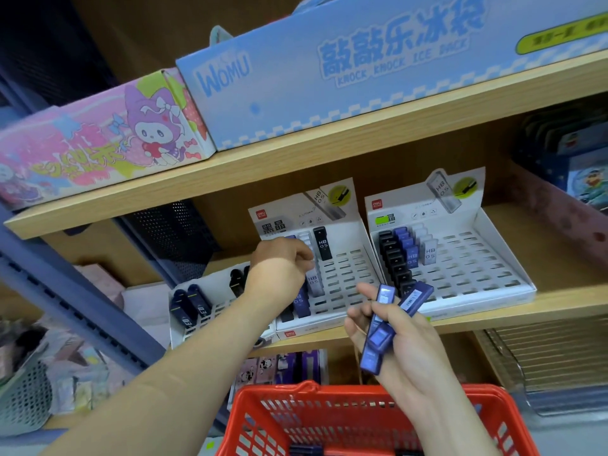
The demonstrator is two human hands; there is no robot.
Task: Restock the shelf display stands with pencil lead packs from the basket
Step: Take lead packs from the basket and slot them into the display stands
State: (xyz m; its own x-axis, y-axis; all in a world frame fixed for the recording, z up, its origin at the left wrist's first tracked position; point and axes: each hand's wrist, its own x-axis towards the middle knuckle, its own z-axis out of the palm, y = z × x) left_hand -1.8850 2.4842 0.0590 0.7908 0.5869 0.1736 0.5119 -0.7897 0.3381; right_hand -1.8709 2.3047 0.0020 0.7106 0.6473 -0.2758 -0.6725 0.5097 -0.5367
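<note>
Two white slotted display stands sit on the middle wooden shelf: a left stand (345,268) and a right stand (467,258), each partly filled with black, blue and clear lead packs. My left hand (283,264) reaches into the left stand's left columns with fingers curled; what they hold is hidden. My right hand (394,337) grips several blue lead packs (381,324) fanned out, just in front of the shelf edge between the stands. The red basket (329,406) hangs below my hands; a dark pack shows at its bottom.
A third stand (197,307) with dark packs stands left of the hands. Large boxes, pink (98,133) and blue (362,67), fill the upper shelf. A blue metal upright (65,291) runs diagonally at left. More goods lie on the lower shelf and at right.
</note>
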